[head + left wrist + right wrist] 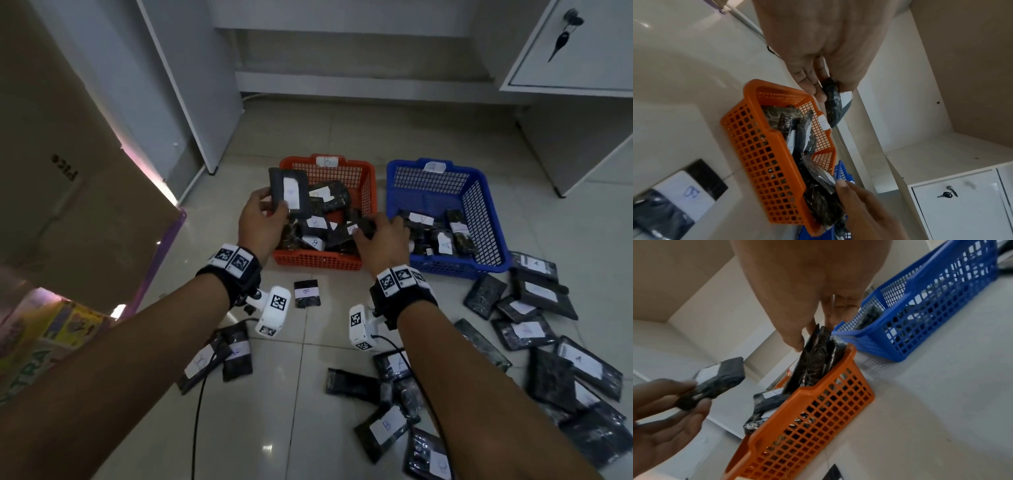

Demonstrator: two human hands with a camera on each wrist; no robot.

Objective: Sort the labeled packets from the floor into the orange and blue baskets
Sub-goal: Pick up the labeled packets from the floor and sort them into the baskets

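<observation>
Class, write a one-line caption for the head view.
Left hand holds a black labelled packet above the orange plastic basket; right hand grips another.

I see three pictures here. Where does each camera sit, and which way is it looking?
Head: worn on the head, looking down at the orange basket, blue basket, floor packets; both forearms show.
Left wrist: looks along the left hand, which pinches a packet above the orange basket.
Right wrist: looks along the right hand, fingers on a packet in the basket; the left hand shows too.
Shared: all three see the orange basket.
</observation>
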